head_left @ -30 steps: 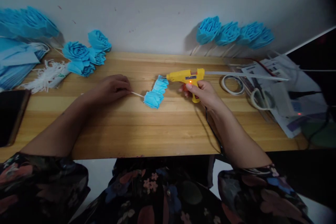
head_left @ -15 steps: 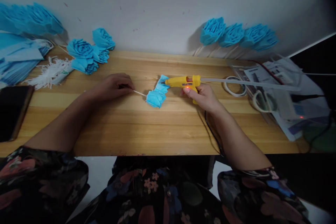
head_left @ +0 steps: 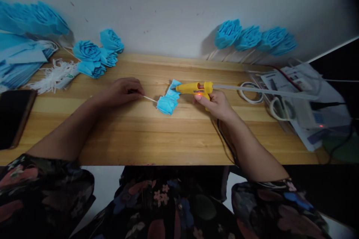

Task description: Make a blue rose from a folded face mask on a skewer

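Glue gun (head_left: 187, 88) has slid in a bit since the first frame: from the head cam, its nozzle is now over the loose end of the pleated blue strip (head_left: 175, 94) instead of just at its edge. Can't tell if it's actually touching.

Left hand (head_left: 122, 91) is pinching a thin stick (head_left: 150, 99), fingers closed on one end, with the strip's bunched part at the other. Right hand (head_left: 220, 105) is wrapped around the gun's grip, thumb up near the red light. The strip sits on the wooden table (head_left: 146, 138) between both hands, long axis running away from the body toward the wall, leaning slightly right. Bunched part's a little nearer the left fingers, loose end's nearer the right ones.
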Action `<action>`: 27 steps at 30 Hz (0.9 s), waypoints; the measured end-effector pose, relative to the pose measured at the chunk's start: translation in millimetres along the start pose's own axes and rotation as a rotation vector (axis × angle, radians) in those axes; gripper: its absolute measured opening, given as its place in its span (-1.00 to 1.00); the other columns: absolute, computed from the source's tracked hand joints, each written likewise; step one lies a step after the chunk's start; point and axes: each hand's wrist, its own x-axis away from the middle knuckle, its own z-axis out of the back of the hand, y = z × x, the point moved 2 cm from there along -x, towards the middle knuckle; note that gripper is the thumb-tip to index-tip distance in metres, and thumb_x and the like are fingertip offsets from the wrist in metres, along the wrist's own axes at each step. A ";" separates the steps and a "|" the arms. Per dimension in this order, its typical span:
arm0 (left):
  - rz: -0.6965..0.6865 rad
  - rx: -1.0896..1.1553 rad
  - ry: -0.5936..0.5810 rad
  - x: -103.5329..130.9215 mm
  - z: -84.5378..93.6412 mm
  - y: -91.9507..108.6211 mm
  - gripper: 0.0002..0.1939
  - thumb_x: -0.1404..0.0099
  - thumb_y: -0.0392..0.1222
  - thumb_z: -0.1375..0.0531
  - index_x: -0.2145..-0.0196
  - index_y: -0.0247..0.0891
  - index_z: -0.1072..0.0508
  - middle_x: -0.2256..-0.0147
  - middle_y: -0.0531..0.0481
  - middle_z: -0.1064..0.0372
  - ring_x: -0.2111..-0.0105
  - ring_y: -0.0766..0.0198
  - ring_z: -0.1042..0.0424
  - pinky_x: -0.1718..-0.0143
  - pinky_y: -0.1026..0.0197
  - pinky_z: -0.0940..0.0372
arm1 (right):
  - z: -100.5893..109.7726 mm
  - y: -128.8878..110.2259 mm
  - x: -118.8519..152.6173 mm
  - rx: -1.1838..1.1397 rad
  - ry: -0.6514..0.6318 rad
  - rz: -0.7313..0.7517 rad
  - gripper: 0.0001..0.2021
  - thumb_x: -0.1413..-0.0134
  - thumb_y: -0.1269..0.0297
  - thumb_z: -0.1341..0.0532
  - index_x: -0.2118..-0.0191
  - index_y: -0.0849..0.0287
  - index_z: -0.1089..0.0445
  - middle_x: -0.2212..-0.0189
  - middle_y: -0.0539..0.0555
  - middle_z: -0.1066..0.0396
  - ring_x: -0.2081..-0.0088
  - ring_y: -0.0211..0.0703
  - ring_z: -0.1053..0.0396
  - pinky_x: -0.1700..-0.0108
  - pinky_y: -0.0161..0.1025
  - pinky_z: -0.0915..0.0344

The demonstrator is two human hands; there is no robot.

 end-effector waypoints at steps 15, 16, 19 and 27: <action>0.005 -0.015 -0.022 0.6 -1.3 -4.0 -0.65 -0.55 0.08 -0.24 0.25 -0.23 -0.62 0.26 -0.07 -0.54 0.26 0.17 -0.49 0.17 0.15 -0.33 | -6.3 1.2 -1.7 0.042 0.018 0.025 -0.38 -0.18 -0.46 -0.29 0.45 0.07 -0.45 0.55 -0.04 -0.25 0.46 -0.20 -0.12 0.38 -0.16 -0.05; 0.000 -0.019 -0.022 0.6 -1.2 -3.9 -0.64 -0.56 0.09 -0.24 0.24 -0.23 -0.62 0.26 -0.06 -0.54 0.25 0.18 -0.49 0.17 0.15 -0.33 | -6.5 0.9 -1.9 0.045 0.020 0.023 -0.38 -0.17 -0.46 -0.29 0.45 0.07 -0.45 0.55 -0.04 -0.24 0.46 -0.20 -0.13 0.38 -0.16 -0.04; -0.005 -0.019 -0.011 0.6 -1.3 -4.5 -0.61 -0.57 0.12 -0.23 0.24 -0.24 -0.61 0.27 -0.05 -0.53 0.25 0.19 -0.49 0.18 0.17 -0.32 | -6.6 -0.1 -2.3 0.048 0.026 0.004 -0.38 -0.15 -0.47 -0.30 0.46 0.06 -0.44 0.57 -0.04 -0.23 0.46 -0.19 -0.12 0.38 -0.16 -0.03; 0.013 -0.003 -0.023 0.1 -2.1 -4.9 -0.59 -0.56 0.16 -0.23 0.25 -0.22 -0.62 0.27 -0.07 -0.55 0.26 0.16 -0.48 0.17 0.13 -0.33 | -7.2 -1.9 -2.3 0.045 0.029 0.011 -0.41 -0.16 -0.42 -0.31 0.47 0.06 -0.43 0.57 -0.05 -0.22 0.47 -0.20 -0.11 0.38 -0.15 -0.05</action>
